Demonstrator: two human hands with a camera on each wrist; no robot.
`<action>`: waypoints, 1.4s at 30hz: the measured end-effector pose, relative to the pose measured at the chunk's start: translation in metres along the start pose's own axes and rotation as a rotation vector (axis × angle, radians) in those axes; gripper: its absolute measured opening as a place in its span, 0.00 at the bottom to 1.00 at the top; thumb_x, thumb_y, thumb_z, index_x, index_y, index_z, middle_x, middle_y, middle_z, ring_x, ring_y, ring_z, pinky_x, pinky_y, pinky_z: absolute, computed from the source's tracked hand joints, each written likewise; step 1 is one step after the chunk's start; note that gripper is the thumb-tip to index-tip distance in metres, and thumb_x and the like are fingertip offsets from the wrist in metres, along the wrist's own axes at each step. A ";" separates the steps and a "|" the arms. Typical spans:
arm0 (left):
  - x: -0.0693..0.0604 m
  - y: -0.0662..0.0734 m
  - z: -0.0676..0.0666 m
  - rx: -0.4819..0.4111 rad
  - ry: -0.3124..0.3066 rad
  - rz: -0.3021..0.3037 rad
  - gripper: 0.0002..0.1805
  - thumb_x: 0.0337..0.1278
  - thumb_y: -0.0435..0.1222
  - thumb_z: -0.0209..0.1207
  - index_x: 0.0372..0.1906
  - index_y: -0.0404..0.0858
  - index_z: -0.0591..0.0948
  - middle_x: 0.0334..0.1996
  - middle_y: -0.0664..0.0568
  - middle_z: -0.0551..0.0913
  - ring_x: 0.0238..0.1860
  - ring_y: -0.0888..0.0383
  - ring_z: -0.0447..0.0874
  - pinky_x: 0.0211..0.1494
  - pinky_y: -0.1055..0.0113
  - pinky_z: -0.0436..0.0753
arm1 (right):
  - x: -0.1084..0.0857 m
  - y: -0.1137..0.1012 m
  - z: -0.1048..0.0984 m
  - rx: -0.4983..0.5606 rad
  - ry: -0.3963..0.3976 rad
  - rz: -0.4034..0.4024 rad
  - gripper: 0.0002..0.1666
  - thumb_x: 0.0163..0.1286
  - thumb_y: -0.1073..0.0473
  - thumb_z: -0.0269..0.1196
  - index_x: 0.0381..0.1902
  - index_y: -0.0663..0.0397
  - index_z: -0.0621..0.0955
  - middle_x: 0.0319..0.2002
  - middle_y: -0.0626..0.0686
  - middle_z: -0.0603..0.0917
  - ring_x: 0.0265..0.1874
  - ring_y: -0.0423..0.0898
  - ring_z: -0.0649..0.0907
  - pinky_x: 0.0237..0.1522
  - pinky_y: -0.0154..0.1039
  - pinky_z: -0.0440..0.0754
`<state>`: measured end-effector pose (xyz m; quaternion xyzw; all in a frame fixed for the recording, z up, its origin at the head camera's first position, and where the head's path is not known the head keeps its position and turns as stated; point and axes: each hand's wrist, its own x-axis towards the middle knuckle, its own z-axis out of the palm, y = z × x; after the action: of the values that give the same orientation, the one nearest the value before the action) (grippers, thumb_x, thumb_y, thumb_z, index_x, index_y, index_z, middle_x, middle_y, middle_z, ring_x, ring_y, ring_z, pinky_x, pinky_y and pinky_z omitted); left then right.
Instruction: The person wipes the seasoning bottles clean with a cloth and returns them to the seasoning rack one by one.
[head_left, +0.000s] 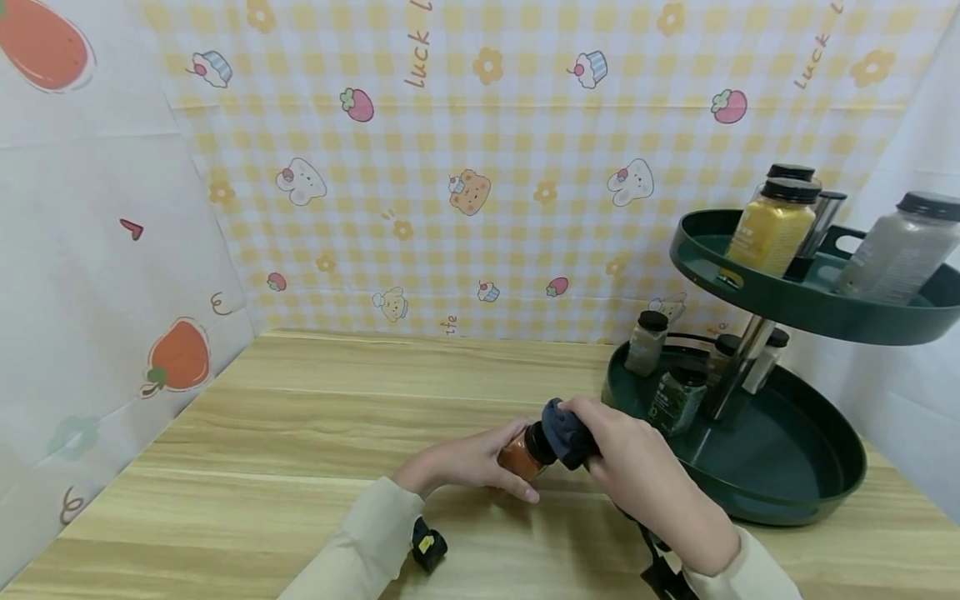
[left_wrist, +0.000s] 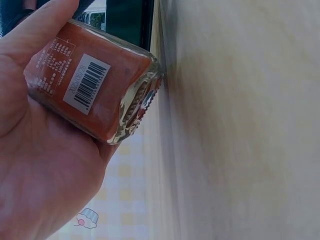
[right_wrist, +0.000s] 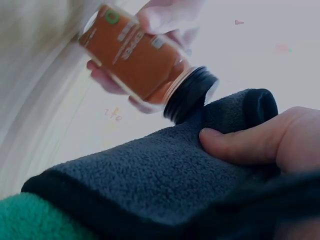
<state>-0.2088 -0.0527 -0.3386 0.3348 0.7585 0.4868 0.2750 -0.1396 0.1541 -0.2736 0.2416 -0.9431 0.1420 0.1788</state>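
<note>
My left hand [head_left: 467, 463] grips a glass spice jar [head_left: 519, 458] of orange-red powder, thumb on one side and fingers on the other. The jar lies tilted, its black lid [right_wrist: 189, 95] toward my right hand [head_left: 637, 457]. In the left wrist view a barcode label [left_wrist: 86, 84] shows near the jar's base. My right hand pinches a dark grey fuzzy cloth [right_wrist: 135, 170] with black edging, thumb on top. The cloth touches the lid. A green fuzzy patch [right_wrist: 35, 217] shows at the lower left of the right wrist view. The right fingers under the cloth are hidden.
A dark green two-tier round rack [head_left: 795, 504] stands at the right. Its lower tray holds several small black-lidded jars, including a green-labelled jar [head_left: 677, 400]. On the upper tray [head_left: 817, 312] are a yellow jar [head_left: 772, 229] and a large greyish jar [head_left: 903, 250]. Beneath lies the wooden tabletop [head_left: 300, 417].
</note>
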 end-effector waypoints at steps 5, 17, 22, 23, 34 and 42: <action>0.000 -0.001 -0.001 -0.003 -0.015 0.033 0.37 0.50 0.38 0.66 0.62 0.60 0.60 0.53 0.59 0.73 0.53 0.62 0.72 0.62 0.58 0.65 | -0.003 -0.011 -0.005 -0.006 0.015 -0.060 0.29 0.51 0.73 0.65 0.50 0.45 0.76 0.45 0.48 0.83 0.41 0.46 0.84 0.38 0.45 0.82; 0.002 -0.001 -0.001 -0.025 -0.052 0.082 0.40 0.51 0.34 0.65 0.64 0.62 0.58 0.58 0.59 0.68 0.55 0.62 0.70 0.61 0.61 0.65 | -0.006 -0.015 -0.010 0.014 0.013 -0.127 0.31 0.50 0.71 0.68 0.52 0.42 0.76 0.45 0.48 0.83 0.40 0.45 0.84 0.36 0.42 0.82; 0.000 0.000 0.000 -0.010 -0.009 0.012 0.36 0.50 0.37 0.66 0.61 0.59 0.61 0.52 0.59 0.72 0.52 0.61 0.71 0.61 0.58 0.65 | -0.002 -0.006 -0.005 0.005 0.015 -0.036 0.28 0.52 0.72 0.66 0.50 0.45 0.77 0.43 0.49 0.84 0.40 0.47 0.84 0.38 0.45 0.82; 0.000 0.000 0.000 -0.007 -0.002 -0.001 0.34 0.50 0.38 0.66 0.60 0.58 0.62 0.51 0.59 0.73 0.52 0.61 0.71 0.61 0.57 0.65 | -0.002 -0.004 -0.004 0.005 0.010 -0.015 0.28 0.52 0.72 0.65 0.50 0.46 0.77 0.43 0.50 0.84 0.40 0.48 0.84 0.38 0.46 0.81; -0.002 0.003 0.000 0.005 0.009 -0.018 0.34 0.48 0.38 0.67 0.59 0.58 0.63 0.52 0.59 0.72 0.53 0.60 0.70 0.63 0.53 0.62 | -0.002 -0.003 -0.002 -0.006 0.005 -0.001 0.27 0.51 0.73 0.64 0.48 0.45 0.77 0.41 0.49 0.84 0.38 0.45 0.84 0.36 0.43 0.81; 0.001 -0.003 -0.001 -0.027 -0.058 0.082 0.37 0.51 0.36 0.65 0.62 0.59 0.60 0.56 0.59 0.71 0.55 0.62 0.71 0.65 0.57 0.62 | -0.007 -0.021 -0.008 -0.034 0.016 -0.137 0.32 0.48 0.73 0.66 0.50 0.42 0.77 0.48 0.47 0.82 0.42 0.46 0.84 0.36 0.43 0.82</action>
<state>-0.2111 -0.0530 -0.3407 0.3757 0.7293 0.4980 0.2811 -0.1210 0.1424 -0.2660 0.3013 -0.9252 0.1153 0.1996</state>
